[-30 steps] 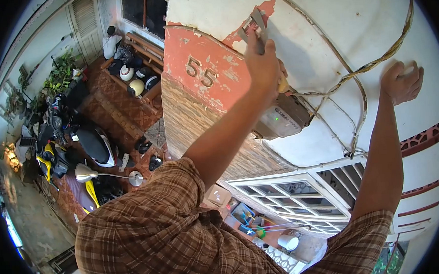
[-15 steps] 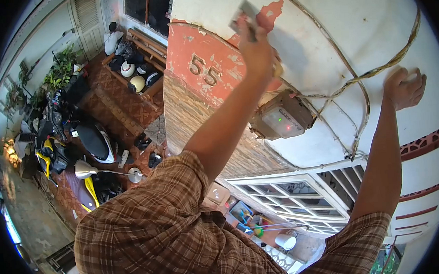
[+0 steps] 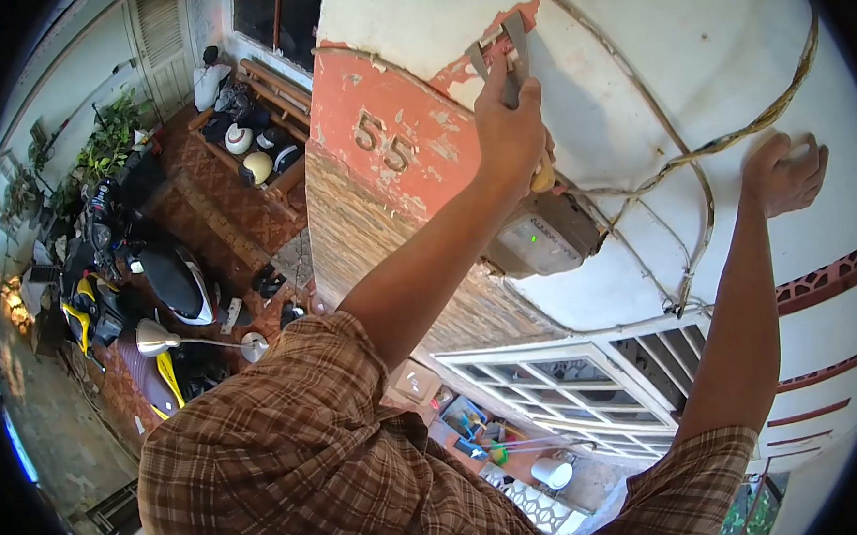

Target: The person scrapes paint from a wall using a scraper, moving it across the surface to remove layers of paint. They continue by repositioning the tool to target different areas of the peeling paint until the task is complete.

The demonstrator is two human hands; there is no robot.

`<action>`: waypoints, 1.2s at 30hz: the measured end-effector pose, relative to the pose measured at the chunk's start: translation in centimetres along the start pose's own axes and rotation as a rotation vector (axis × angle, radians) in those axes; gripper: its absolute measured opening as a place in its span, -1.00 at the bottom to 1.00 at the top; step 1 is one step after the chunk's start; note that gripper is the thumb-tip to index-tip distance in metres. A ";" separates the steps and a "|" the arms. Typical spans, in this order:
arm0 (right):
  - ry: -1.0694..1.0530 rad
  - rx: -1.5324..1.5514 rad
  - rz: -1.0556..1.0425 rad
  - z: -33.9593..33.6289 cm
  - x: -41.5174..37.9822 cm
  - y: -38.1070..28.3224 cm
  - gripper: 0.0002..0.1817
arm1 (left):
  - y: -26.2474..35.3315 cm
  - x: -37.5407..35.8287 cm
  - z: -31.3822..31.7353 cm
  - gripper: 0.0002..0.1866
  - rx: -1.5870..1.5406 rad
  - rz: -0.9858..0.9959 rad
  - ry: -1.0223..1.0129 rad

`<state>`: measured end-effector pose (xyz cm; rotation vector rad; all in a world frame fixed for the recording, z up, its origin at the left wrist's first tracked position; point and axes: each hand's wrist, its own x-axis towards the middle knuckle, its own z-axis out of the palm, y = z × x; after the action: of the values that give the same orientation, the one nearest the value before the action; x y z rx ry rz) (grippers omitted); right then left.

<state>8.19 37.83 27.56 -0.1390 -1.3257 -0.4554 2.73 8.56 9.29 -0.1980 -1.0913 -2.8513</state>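
scraper [image 3: 506, 45] gripped tight in left hand [image 3: 511, 132], tilted back since before | right hand [image 3: 784, 173] curled, pressed on wall [image 3: 727, 48] | meter box [image 3: 543, 237] just under left hand

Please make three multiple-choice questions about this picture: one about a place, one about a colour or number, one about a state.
1. Where does the scraper touch?
A. the window grille
B. the wall's paint edge
C. the meter box

2. Which number is on the red wall part?
A. 55
B. 12
C. 80

3. How is the right hand?
A. holding a cable
B. hanging free
C. pressed on the white wall

Answers: B, the blade in the left hand meets the peeling paint; A, the digits are readable; C, it rests against the wall.
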 end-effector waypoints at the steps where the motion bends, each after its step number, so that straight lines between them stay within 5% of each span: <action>1: -0.009 0.011 -0.001 -0.2 0.0 -0.1 -0.46 | -1.5 -0.1 -0.3 -0.37 0.051 0.072 0.016; 4: -0.002 0.020 0.000 0.1 0.3 0.0 -0.46 | -3.1 2.2 -0.4 -0.36 0.159 0.228 0.029; 7: 0.000 0.014 -0.001 0.0 0.1 0.2 -0.46 | 1.2 3.4 -1.3 -0.36 0.095 0.002 0.085; 9: -0.004 0.022 -0.003 -0.1 0.0 0.1 -0.46 | -3.1 4.7 -2.2 -0.37 0.421 0.464 0.075; 16: 0.007 0.009 -0.005 0.2 0.3 0.2 -0.48 | 0.4 2.9 -2.6 -0.41 0.258 0.077 -0.010; 36: 0.034 -0.001 -0.061 0.6 0.1 0.8 -0.46 | -2.9 3.9 -4.6 -0.41 0.334 0.271 -0.014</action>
<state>7.97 38.75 27.92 -0.0917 -1.2986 -0.5084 -1.94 7.49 4.62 -0.3142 -1.4009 -2.3956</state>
